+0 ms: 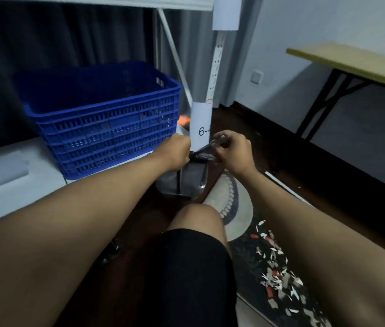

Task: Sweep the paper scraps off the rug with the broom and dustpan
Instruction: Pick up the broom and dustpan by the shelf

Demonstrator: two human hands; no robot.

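A grey dustpan (188, 182) stands upright on the dark floor against a white post, with the broom clipped into it. My left hand (176, 151) grips the top of the set from the left. My right hand (232, 152) is curled round a dark handle end (221, 139) on the right. The broom head is hidden behind the pan. Many white, red and grey paper scraps (276, 274) lie scattered on the patterned rug (238, 206) at the lower right, beside my bare knee.
A blue slatted plastic crate (106, 119) sits on a white platform left of the post (202, 123), which bears a paper label. A wooden table with black legs (356, 64) stands at the right wall. Dark curtains hang behind.
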